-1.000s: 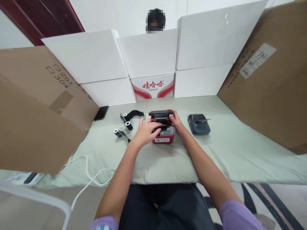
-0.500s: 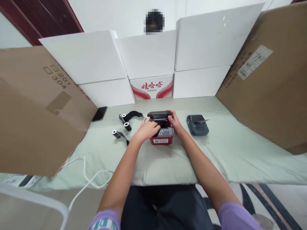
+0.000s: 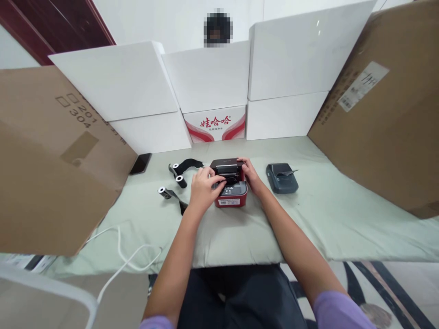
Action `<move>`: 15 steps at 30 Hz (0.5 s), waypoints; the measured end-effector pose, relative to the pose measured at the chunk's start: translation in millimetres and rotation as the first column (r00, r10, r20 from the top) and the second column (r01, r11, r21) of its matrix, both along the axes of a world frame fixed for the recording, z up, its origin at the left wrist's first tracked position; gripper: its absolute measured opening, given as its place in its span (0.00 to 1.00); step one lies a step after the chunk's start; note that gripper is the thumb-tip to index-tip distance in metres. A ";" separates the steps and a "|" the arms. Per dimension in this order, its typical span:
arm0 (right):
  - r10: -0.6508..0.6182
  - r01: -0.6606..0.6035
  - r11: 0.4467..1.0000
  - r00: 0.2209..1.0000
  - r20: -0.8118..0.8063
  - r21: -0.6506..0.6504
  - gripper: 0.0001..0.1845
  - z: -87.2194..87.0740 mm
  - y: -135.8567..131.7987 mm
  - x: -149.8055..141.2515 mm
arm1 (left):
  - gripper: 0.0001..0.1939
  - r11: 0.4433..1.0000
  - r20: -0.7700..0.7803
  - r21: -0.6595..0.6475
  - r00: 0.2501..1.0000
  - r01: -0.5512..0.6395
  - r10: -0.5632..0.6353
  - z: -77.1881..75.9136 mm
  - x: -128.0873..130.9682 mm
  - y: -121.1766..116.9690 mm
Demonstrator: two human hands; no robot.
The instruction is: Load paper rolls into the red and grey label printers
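In front of me on the table stands a small red and black label printer (image 3: 230, 201), its black lid tilted up at the back and the inside exposed. My right hand (image 3: 252, 175) grips its right rear side, fingers on the lid's edge and thumb by the opening. From the left, my left hand (image 3: 205, 185) reaches over the opening with thumb and fingers closed together. Whatever is between those fingertips is dark and cannot be made out. To the left lie several black paper rolls (image 3: 181, 182), some with unwound strips. A dark grey portable printer (image 3: 282, 178) with a strip sticking out sits at the right.
A phone (image 3: 141, 163) lies at the left by a brown carton (image 3: 44, 183). White boxes (image 3: 209, 77) wall off the back, with another person's head above them. A second brown carton (image 3: 387, 137) stands right. A white cable (image 3: 120, 246) hangs over the front edge.
My left hand has lifted slightly from inside the printer and drawn a little left, its fingers now pinched. The printer's lid has tipped further back under my right hand.
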State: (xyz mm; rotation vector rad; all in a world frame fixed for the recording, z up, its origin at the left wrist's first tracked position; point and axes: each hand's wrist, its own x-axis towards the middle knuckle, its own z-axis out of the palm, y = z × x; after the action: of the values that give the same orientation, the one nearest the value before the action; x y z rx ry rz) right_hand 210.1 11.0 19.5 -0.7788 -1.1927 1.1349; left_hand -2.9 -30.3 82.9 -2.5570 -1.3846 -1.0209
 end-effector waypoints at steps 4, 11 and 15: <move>-0.006 0.006 1.000 1.000 0.010 0.001 0.25 2.7 -1.9 -0.3 | 0.14 0.999 -0.090 0.030 0.995 0.036 -0.033 -2.8 -0.2 -2.0; 0.020 -0.019 1.000 1.000 0.024 -0.005 0.27 0.3 -2.2 1.5 | 0.12 0.999 0.100 0.011 0.994 0.037 -0.038 -12.4 0.9 -0.6; -0.019 0.020 1.000 0.997 0.070 -0.008 0.27 0.9 -3.9 1.1 | 0.08 0.999 0.192 -0.047 0.981 -0.002 0.011 -10.4 4.1 -0.6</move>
State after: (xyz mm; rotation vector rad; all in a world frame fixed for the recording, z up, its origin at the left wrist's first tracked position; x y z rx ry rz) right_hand 211.2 7.1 20.4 -0.8409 -1.2362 1.1054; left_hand 1.2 -30.8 72.6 -2.5415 -1.4757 -1.2794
